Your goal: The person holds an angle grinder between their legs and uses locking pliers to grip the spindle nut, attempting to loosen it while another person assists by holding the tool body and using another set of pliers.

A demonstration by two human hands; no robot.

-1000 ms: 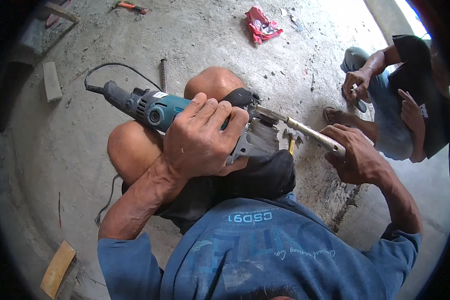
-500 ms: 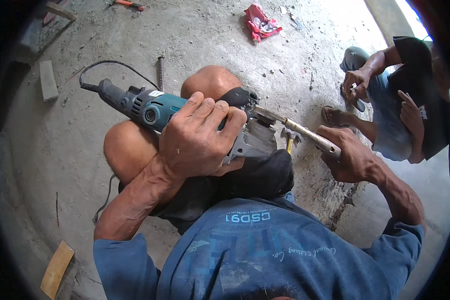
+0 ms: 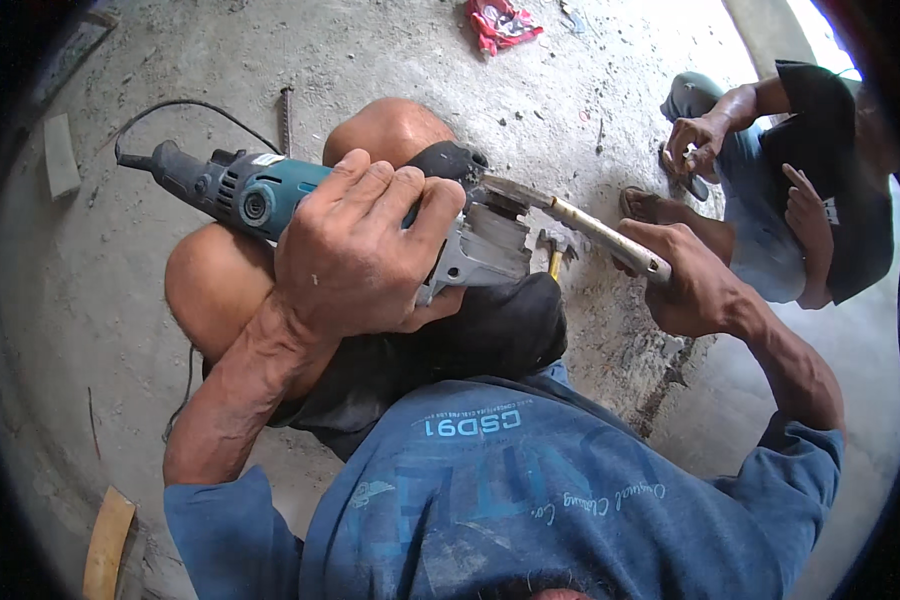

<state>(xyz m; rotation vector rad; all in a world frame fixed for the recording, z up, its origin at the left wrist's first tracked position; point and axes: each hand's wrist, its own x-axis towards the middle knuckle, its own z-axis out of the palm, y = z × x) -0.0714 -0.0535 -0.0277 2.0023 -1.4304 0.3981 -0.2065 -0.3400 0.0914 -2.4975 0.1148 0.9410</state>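
A teal and black angle grinder [image 3: 260,200] lies across my raised knees, its rear handle at the left and its head at the right. My left hand [image 3: 360,245] is closed over its body from above. In my right hand [image 3: 692,278] is a slim hand tool with a pale, tube-like handle [image 3: 598,230] that has a hole in its end. The tool's darker flat end reaches the grinder's head beside a grey, worn metal part [image 3: 482,245]. Whether that end touches the disc I cannot tell.
A hammer [image 3: 556,255] with a yellow handle lies beyond my knee. Another person [image 3: 770,200] crouches at the right. The grinder's cord [image 3: 195,103], a ribbed metal rod [image 3: 287,120], a red cloth or bag [image 3: 500,25] and wood pieces [image 3: 108,545] lie on the rough concrete floor.
The whole view has shifted, so most things appear farther left and slightly higher. An orange-handled tool at the top has left the picture. Both hands keep their grips.
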